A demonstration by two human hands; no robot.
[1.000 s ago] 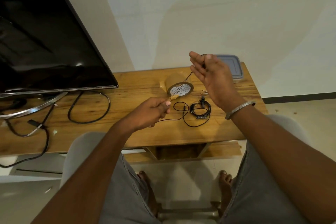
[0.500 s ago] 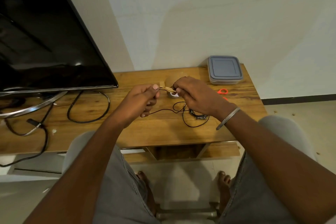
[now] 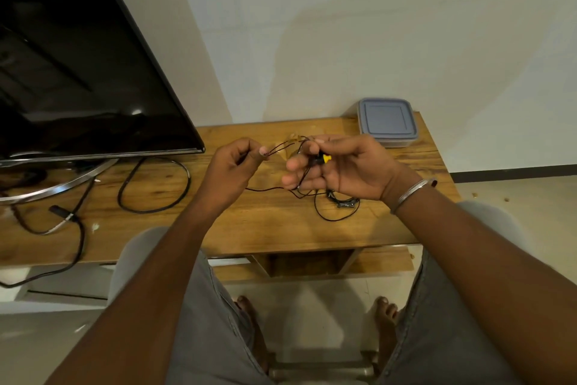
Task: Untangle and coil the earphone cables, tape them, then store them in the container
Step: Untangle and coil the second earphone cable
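Pinching two strands of cable [image 3: 278, 146], the left hand [image 3: 237, 166] faces the right hand [image 3: 340, 166], which grips more cable and a yellow-tipped earbud [image 3: 324, 159]. The rest lies tangled on the table [image 3: 249, 228]. Untangling looks underway; coiling, taping and storing in the lidded container [image 3: 387, 120] remain.

The surface [image 3: 265, 228] is grained wood with a soft sheen. The television screen [image 3: 78, 72] is glossy black, its stand [image 3: 62, 186] polished metal. The container [image 3: 387, 120] is matt grey plastic. The earphone cable [image 3: 342, 204] looks smooth, black, rubbery. The bracelet [image 3: 412, 190] is shiny metal; the shorts [image 3: 212, 306] grey cloth.
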